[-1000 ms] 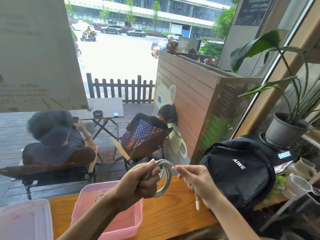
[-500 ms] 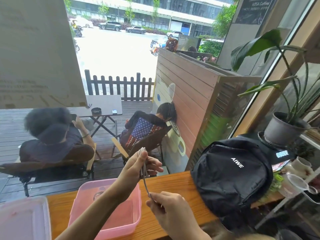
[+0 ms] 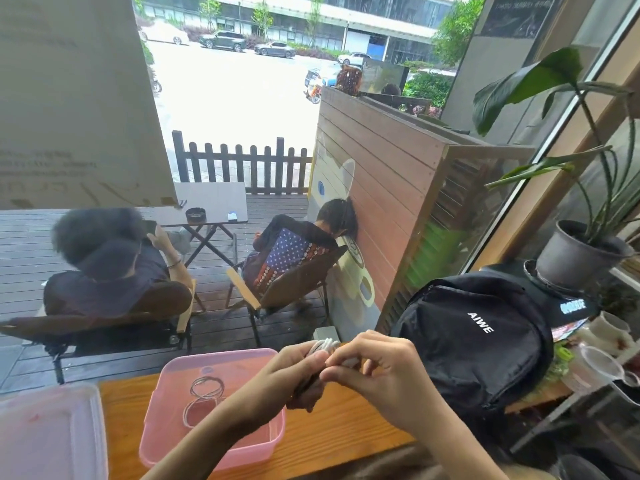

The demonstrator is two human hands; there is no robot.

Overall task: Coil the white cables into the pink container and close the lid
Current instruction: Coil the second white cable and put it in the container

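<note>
My left hand (image 3: 304, 375) grips a coiled white cable (image 3: 323, 345), its loops showing above my fingers, just right of the pink container (image 3: 162, 403). My right hand (image 3: 374, 368) pinches the cable at the coil, fingertips meeting my left hand. The open pink container sits on the wooden counter (image 3: 329, 434), and a coiled white cable (image 3: 204, 396) lies on its bottom. My left forearm crosses over the container's near right corner. The translucent lid (image 3: 48, 434) lies flat at the lower left.
A black backpack (image 3: 478, 341) stands on the counter right of my hands. Beyond it are a potted plant (image 3: 581, 258) and plastic cups (image 3: 599, 368). A window in front looks onto a deck with two seated people.
My right hand has risen from below the coil to meet my left hand at the cable. Both hands sit lower and further right of the container. The camera has tilted down.
</note>
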